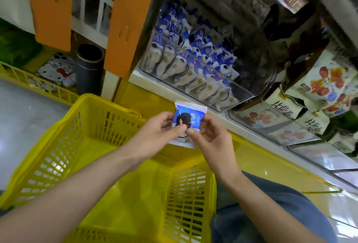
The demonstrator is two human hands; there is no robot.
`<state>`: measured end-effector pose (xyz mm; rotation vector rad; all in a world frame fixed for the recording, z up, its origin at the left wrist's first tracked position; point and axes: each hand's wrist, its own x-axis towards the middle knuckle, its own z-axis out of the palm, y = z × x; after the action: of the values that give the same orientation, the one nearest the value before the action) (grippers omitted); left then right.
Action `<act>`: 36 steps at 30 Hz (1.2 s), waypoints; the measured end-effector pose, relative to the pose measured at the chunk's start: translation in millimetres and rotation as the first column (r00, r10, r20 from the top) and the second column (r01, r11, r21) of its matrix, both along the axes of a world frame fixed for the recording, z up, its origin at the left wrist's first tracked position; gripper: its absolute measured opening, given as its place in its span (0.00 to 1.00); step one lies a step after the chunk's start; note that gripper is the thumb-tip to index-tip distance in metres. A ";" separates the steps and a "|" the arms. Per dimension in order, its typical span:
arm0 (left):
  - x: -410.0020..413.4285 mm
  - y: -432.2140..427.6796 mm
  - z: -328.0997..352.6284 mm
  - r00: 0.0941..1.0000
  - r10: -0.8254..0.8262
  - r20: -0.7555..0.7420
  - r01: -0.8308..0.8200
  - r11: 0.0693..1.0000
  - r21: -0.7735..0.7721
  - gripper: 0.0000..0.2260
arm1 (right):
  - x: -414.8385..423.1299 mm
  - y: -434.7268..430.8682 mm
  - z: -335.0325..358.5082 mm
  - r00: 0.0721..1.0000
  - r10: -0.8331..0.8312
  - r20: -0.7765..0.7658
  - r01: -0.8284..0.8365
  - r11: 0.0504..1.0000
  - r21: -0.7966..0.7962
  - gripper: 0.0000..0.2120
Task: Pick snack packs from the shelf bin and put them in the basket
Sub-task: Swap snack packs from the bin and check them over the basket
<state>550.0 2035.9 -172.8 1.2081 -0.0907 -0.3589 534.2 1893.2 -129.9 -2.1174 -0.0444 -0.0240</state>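
Snack pack (190, 120), blue and white, is held up over the far right corner of the yellow basket (81, 145), pinched from both sides: the left hand (160, 132) grips its left edge between thumb and fingers, and the right hand (211, 136) is clamped on its lower right edge. Held flat and face up like this, it looks as if the person is checking or squaring the pack before letting it drop, though that is only a judgement. The basket sits low and close in front of the person, just under the hands, so a pack only has to be released to land inside; its floor looks bare from here. Beyond the hands runs the yellow shelf edge (261, 157), and above it the clear shelf bin (240, 95) tilts toward the aisle, so the many matching packs (193, 62) inside slide to its front lip within easy reach. To the right of the bin lie larger white bags with red print (325, 81). Far left stands a dark cylinder (89, 68) beside an orange panel (124, 23)
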 end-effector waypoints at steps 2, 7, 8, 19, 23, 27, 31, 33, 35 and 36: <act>7.3 6.2 8.0 0.999 0.047 0.027 -0.046 0.998 -0.049 0.11 | 10.4 5.1 16.4 0.995 0.048 0.090 -0.044 0.998 -0.042 0.11; 20.7 20.9 13.4 0.992 0.122 0.035 -0.119 0.991 -0.066 0.12 | 66.2 10.0 67.6 0.905 0.036 0.424 0.054 0.979 -0.197 0.06; 22.2 22.0 12.6 0.991 0.126 0.032 -0.124 0.990 -0.068 0.11 | 82.6 10.8 74.9 0.894 0.023 0.448 0.093 0.967 -0.235 0.06; 30.8 20.6 -2.0 0.993 0.116 0.032 -0.111 0.986 -0.126 0.09 | 224.2 18.3 70.7 0.989 -0.145 0.029 0.135 0.801 -0.583 0.15; 32.5 20.2 -4.3 0.994 0.105 0.021 -0.102 0.987 -0.127 0.08 | 238.4 31.7 67.6 0.985 -0.174 -0.014 0.121 0.740 -0.662 0.17; 32.4 20.7 -3.3 0.995 0.094 0.032 -0.090 0.988 -0.126 0.09 | 245.0 37.9 66.2 0.971 -0.238 -0.034 0.159 0.745 -0.648 0.17; 32.1 22.1 -2.4 0.996 0.083 0.045 -0.077 0.989 -0.125 0.09 | 242.3 35.5 66.3 0.968 -0.247 0.034 0.217 0.771 -0.599 0.14; 31.1 21.0 -2.0 0.994 0.088 0.061 -0.080 0.990 -0.112 0.10 | 235.7 31.7 69.9 0.956 -0.260 0.139 0.293 0.786 -0.544 0.09; 29.5 18.3 -3.8 0.994 0.088 0.071 -0.080 0.991 -0.108 0.10 | 226.4 26.0 76.8 0.931 -0.278 0.237 0.360 0.812 -0.460 0.08; 28.1 16.6 -5.2 0.995 0.074 0.071 -0.067 0.993 -0.101 0.11 | 220.0 23.3 81.0 0.917 -0.282 0.284 0.384 0.818 -0.429 0.08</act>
<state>578.1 2052.5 -178.0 1.1239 -0.1287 -0.2449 754.2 1916.5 -49.0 -2.5869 0.2243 -0.4955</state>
